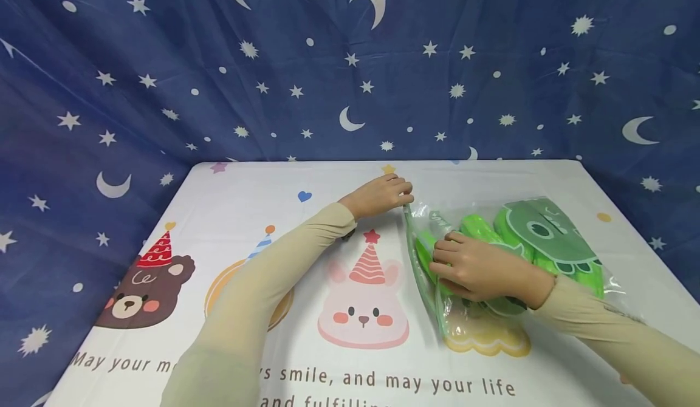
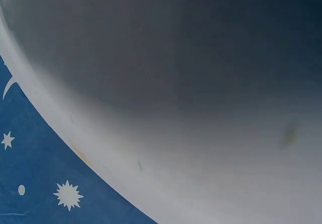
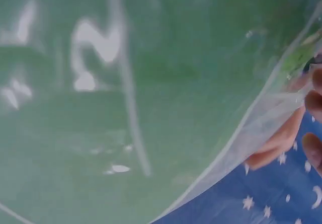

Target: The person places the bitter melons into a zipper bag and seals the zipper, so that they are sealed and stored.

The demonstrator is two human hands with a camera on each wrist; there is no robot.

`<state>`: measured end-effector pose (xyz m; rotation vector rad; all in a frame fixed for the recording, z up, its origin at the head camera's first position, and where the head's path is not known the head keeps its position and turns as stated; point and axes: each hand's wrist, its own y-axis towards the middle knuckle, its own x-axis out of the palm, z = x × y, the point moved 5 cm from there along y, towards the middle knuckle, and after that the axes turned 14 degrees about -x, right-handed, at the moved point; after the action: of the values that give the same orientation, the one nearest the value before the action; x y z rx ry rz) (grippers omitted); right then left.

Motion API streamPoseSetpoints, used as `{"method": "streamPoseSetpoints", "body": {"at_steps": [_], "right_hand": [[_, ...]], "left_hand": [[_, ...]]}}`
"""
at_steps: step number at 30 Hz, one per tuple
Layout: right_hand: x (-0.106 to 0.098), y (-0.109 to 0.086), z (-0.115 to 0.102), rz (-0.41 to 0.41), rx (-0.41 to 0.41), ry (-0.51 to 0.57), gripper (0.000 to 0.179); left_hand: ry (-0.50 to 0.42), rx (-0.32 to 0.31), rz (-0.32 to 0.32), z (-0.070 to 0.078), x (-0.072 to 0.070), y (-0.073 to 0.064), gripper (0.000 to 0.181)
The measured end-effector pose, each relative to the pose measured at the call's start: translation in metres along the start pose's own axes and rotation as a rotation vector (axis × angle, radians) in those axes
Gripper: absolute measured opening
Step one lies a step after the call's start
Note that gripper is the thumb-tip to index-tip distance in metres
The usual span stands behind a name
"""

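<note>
A clear plastic bag with a green edge strip and a printed green cartoon face lies on the right half of the table. Bright green bundles show through its film; their kind is hard to tell. My left hand pinches the far left corner of the bag, at the top of the green strip. Across the bag's front left part, my right hand grips the film with curled fingers. Seen close in the right wrist view, the bag's printed film hides most of the scene, with fingertips at the right edge.
The white tablecloth carries printed animals and lettering. Behind and beside the table hangs a dark blue cloth with moons and stars. In the left wrist view a blurred pale surface fills most of the picture.
</note>
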<state>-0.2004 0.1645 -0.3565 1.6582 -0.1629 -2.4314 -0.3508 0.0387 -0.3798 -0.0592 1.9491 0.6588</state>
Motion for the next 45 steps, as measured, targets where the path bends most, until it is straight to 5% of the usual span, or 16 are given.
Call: {"method": "streamPoseSetpoints", "body": {"at_steps": [22,34,45], "right_hand": [[0.015,0.015,-0.008,-0.172,-0.036,0.064,0.016],[0.018,0.018,-0.016,-0.331,-0.086,0.061,0.020],[0.022,0.006,-0.020,-0.229,-0.082,0.097,0.013]], "left_hand": [[0.028,0.054,-0.163,0.006,0.013,0.004,0.020],[-0.015,-0.003,-0.131,0.007,-0.002,0.000,0.016],[-0.057,-0.041,-0.048,0.006,-0.016,-0.011,0.010]]}}
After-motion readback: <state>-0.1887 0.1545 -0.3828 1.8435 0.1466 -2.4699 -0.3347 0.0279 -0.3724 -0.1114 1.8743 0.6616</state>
